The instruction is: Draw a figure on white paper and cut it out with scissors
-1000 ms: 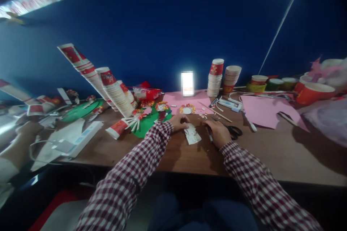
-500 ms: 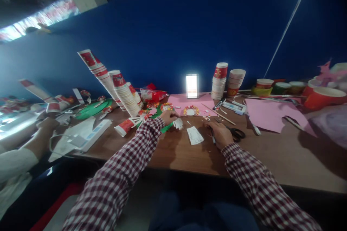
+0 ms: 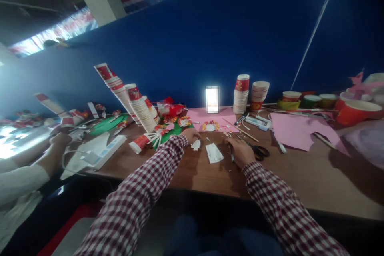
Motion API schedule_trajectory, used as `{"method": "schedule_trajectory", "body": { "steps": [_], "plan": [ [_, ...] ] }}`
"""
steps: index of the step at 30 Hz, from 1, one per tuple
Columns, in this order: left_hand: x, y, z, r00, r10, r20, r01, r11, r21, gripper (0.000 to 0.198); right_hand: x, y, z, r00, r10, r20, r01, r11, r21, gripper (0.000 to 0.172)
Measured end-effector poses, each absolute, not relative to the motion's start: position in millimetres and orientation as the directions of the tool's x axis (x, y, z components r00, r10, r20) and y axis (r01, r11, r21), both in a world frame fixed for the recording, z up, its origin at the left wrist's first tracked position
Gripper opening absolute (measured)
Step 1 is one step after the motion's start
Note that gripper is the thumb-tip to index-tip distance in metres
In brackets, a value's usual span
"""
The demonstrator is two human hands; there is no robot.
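My left hand (image 3: 190,136) is low over the table, its fingers curled together at the upper edge of a small white paper cut-out (image 3: 196,145) with a scalloped outline. To the right lies a white card (image 3: 214,153) with dark drawn lines, which neither hand touches. My right hand (image 3: 242,153) rests on the table past the card, closed around a slim pen-like tool (image 3: 232,156); its exact kind is hard to make out. Beside that hand, black-handled scissors (image 3: 261,151) lie partly hidden. A decorated ring (image 3: 211,126) rests on pink paper (image 3: 199,115) behind.
Leaning cup stacks (image 3: 139,108) stand at left, with a red paper cup (image 3: 139,144) lying nearby. Two more stacks (image 3: 241,95) stand behind my right hand. Pink sheet (image 3: 295,132) and orange cup (image 3: 358,111) are right. A power strip (image 3: 111,152) and another person's hand (image 3: 61,139) are left.
My left hand has shifted slightly right, and the white cut-out sits a little nearer to me. My right hand stays about where it was. The camera view has tilted slightly.
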State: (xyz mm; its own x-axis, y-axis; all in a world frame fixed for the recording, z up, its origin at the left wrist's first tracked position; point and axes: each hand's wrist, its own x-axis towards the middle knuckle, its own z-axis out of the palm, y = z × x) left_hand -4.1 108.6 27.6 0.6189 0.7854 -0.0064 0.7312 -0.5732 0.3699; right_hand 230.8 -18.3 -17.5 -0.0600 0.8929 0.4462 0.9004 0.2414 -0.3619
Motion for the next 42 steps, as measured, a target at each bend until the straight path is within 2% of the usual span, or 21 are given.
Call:
{"method": "schedule_trajectory", "body": {
  "steps": [6, 13, 17, 22, 30, 42],
  "plan": [
    [-5.0, 72.3, 22.4, 0.581, 0.800, 0.150, 0.729, -0.593, 0.342, 0.021, 227.8, -20.4, -14.7, -0.022, 0.868, 0.495, 0.828, 0.293, -0.477, 0.027],
    [-15.4, -13.8, -0.1, 0.564, 0.759, 0.327, 0.655, -0.652, 0.383, 0.022, 212.1, -26.4, -4.6, 0.132, 0.863, 0.488, 0.653, 0.294, -0.698, 0.027],
    [-14.2, -36.7, -4.9, 0.636, 0.713, 0.295, 0.643, -0.701, 0.308, 0.040, 192.5, -34.3, 2.1, 0.139, 0.888, 0.439, 0.523, 0.311, -0.793, 0.023],
    [-11.2, -37.3, -1.4, 0.678, 0.704, 0.209, 0.660, -0.709, 0.248, 0.039, 174.2, -35.5, 1.5, 0.100, 0.919, 0.381, 0.435, 0.304, -0.848, 0.019],
    [-13.0, -36.6, -2.5, 0.694, 0.694, 0.194, 0.649, -0.719, 0.250, 0.041, 174.0, -25.8, -4.0, 0.084, 0.941, 0.328, 0.467, 0.254, -0.847, 0.012],
    [-12.8, -34.0, -6.9, 0.705, 0.679, 0.205, 0.630, -0.732, 0.261, 0.044, 187.0, -22.1, 5.6, 0.134, 0.962, 0.237, 0.426, 0.160, -0.891, 0.019]
  ]
}}
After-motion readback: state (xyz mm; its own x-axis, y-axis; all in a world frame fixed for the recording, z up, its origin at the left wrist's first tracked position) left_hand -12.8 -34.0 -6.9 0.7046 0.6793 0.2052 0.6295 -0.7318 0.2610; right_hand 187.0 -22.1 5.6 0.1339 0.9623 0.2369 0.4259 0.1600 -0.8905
